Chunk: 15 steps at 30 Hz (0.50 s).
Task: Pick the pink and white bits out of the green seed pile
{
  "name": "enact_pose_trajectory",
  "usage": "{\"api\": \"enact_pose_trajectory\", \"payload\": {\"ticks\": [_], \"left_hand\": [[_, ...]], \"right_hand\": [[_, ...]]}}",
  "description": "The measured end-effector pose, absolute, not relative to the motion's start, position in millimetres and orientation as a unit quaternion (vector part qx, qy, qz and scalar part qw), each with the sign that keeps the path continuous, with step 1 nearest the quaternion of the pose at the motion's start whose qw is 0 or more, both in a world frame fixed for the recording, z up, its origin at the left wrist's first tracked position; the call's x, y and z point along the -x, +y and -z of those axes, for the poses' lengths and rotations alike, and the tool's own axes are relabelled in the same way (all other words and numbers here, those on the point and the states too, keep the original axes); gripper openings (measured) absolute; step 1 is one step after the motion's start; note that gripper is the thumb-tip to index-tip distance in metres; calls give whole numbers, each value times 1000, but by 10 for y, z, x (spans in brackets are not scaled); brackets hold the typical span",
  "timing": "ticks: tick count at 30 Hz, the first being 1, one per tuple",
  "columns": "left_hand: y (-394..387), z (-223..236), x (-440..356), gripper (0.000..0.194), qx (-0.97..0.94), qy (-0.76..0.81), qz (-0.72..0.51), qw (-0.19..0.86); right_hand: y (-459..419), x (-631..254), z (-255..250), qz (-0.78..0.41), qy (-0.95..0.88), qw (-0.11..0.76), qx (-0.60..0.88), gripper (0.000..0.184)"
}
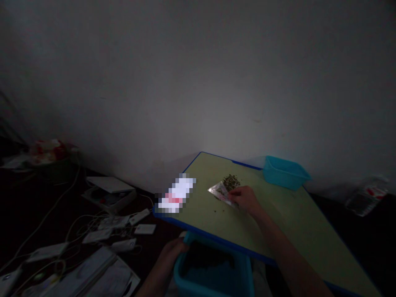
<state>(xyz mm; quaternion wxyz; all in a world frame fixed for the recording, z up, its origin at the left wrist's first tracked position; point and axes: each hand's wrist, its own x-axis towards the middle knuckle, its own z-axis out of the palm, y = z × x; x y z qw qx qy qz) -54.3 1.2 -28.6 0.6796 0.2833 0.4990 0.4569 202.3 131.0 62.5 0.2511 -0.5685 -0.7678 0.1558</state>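
I find the table (309,231) with its far edge by the wall, which presumably keeps that side from shifting.

Below the table's near edge sits the larger blue tub (178,274), dark matter inside. My left hand (173,252) grips its left rim, thumb at the lip, seemingly to steady it there; the other fingers are too dark to make out.

My right hand (246,199) reaches over the table's middle, thumb and fingers pinched on one end of the packet below. The forearm crosses the near edge.

At the table's far right corner rests the smaller blue tray (281,175), out of the working arm's way, I judge.

At the table's left end lies a bright rectangle (176,196); it is pixelated, so I cannot identify it.

The silvery packet (220,192) slants over the table's middle. I appear to hold it by the end to leave the rest uncovered. Dark bits show at it, whether inside or beneath I cannot tell.

Just beyond, towards the table's far edge, lies a seed-like pile (231,180). A few stray bits (215,211) lie nearer the table's near edge.
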Motion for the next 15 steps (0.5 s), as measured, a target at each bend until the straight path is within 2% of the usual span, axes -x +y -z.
{"api": "enact_pose_trajectory", "payload": {"ticks": [15], "left_hand": [[50, 462, 549, 11, -287, 494, -463, 677]], "right_hand": [[1329, -2033, -581, -171, -776, 260, 550, 19]]}}
